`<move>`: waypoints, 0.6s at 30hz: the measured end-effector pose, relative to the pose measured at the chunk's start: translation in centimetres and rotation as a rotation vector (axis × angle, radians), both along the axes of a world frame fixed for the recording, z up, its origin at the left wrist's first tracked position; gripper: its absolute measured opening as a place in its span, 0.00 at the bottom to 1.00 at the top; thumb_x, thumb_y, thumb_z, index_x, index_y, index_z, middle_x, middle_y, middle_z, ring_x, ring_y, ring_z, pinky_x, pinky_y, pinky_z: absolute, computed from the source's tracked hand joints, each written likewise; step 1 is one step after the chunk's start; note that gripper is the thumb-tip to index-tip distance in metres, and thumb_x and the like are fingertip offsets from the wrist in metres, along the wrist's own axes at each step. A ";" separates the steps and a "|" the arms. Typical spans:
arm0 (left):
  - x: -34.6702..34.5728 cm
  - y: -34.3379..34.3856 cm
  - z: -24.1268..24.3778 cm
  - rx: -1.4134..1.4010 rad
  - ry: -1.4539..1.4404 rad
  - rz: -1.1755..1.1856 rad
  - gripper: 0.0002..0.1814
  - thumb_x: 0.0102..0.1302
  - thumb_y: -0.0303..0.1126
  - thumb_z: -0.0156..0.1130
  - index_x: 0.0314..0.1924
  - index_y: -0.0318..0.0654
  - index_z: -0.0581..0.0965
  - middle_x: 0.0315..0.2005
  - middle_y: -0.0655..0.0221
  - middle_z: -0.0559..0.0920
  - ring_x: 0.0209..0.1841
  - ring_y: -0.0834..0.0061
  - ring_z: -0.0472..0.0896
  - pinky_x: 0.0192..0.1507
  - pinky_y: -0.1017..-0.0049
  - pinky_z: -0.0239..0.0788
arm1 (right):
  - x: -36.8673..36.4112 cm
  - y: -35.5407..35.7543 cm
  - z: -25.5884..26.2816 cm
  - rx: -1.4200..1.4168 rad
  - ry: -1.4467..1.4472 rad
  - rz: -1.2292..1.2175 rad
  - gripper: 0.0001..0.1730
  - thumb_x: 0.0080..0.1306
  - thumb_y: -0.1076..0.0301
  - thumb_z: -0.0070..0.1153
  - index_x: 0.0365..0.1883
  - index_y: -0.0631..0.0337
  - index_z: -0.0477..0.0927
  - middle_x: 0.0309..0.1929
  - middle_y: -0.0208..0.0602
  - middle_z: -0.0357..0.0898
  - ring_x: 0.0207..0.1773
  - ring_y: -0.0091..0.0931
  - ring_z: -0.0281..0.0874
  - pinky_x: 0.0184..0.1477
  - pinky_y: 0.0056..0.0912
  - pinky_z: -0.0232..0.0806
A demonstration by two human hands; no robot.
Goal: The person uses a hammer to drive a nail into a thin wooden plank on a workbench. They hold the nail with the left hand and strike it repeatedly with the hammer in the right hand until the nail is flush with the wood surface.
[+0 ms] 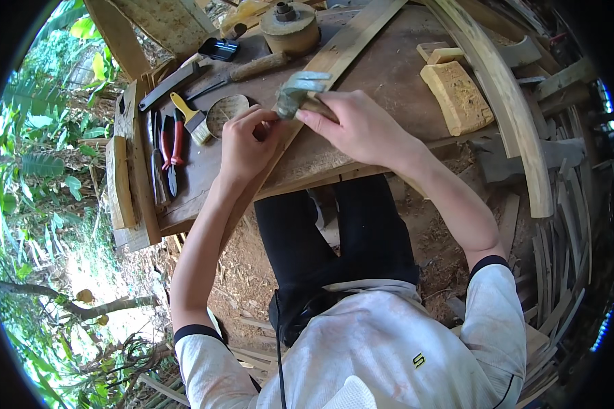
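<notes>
My right hand (360, 122) grips a claw hammer (302, 92) close to its head, with part of the wooden handle showing beside my thumb. The hammer head is over a long wooden board (358, 38) that lies slantwise across the workbench. Against the hammer head, my left hand (253, 135) has its thumb and forefinger pinched together at the board; whatever is between the fingertips is too small or hidden to tell. Left of that hand are a round shallow container (227, 113), a paintbrush (192, 120) with a yellow handle, and red-handled pliers (172, 148).
A wooden-handled tool (258, 66), a black plastic object (220, 49) and a round block (290, 30) with a nut on top lie at the back. Wood blocks (458, 97) and a long curved timber (522, 112) are on the right. Wood strips (563, 245) are piled beyond.
</notes>
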State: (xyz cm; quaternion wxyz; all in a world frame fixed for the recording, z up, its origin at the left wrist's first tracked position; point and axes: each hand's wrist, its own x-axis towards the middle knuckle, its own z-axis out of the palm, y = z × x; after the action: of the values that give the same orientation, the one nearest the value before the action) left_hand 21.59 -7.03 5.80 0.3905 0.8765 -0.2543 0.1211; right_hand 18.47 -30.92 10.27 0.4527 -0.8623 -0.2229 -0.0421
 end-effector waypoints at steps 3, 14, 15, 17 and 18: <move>0.0 0.2 0.0 0.008 0.006 0.010 0.05 0.65 0.26 0.74 0.39 0.33 0.88 0.29 0.65 0.86 0.24 0.74 0.82 0.30 0.74 0.73 | 0.5 0.3 0.1 0.170 0.205 -0.037 0.27 0.83 0.50 0.55 0.41 0.72 0.83 0.28 0.47 0.87 0.21 0.36 0.84 0.27 0.39 0.74; -0.4 0.0 0.2 0.079 -0.026 -0.041 0.05 0.68 0.24 0.72 0.42 0.34 0.84 0.31 0.63 0.84 0.25 0.71 0.82 0.30 0.72 0.72 | 3.1 0.2 -3.3 0.399 0.430 -0.077 0.34 0.86 0.44 0.47 0.51 0.76 0.80 0.54 0.47 0.91 0.15 0.22 0.77 0.20 0.26 0.70; -0.5 0.0 0.0 0.057 -0.052 -0.060 0.05 0.68 0.24 0.72 0.41 0.34 0.84 0.30 0.65 0.82 0.23 0.74 0.79 0.29 0.73 0.70 | 3.2 0.2 -3.4 0.412 0.427 -0.084 0.35 0.85 0.43 0.48 0.51 0.77 0.80 0.53 0.46 0.92 0.15 0.23 0.79 0.20 0.27 0.71; -0.5 0.1 -0.2 0.046 -0.066 -0.071 0.05 0.68 0.24 0.72 0.41 0.34 0.84 0.30 0.65 0.83 0.23 0.74 0.79 0.29 0.73 0.70 | 3.3 0.2 -3.6 0.421 0.423 -0.095 0.36 0.85 0.43 0.49 0.51 0.78 0.81 0.52 0.45 0.92 0.16 0.24 0.80 0.20 0.28 0.72; -0.5 0.2 -0.2 0.060 -0.054 -0.060 0.05 0.68 0.25 0.72 0.42 0.34 0.84 0.32 0.63 0.85 0.24 0.71 0.82 0.30 0.71 0.72 | 3.3 0.2 -3.7 0.418 0.423 -0.095 0.35 0.85 0.43 0.49 0.51 0.78 0.81 0.52 0.45 0.92 0.16 0.24 0.80 0.21 0.28 0.72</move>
State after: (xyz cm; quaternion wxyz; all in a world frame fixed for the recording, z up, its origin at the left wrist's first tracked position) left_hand 21.12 -6.84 5.58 0.3604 0.8762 -0.2944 0.1252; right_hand 21.76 -30.70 6.60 0.6542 -0.7497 -0.0693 0.0726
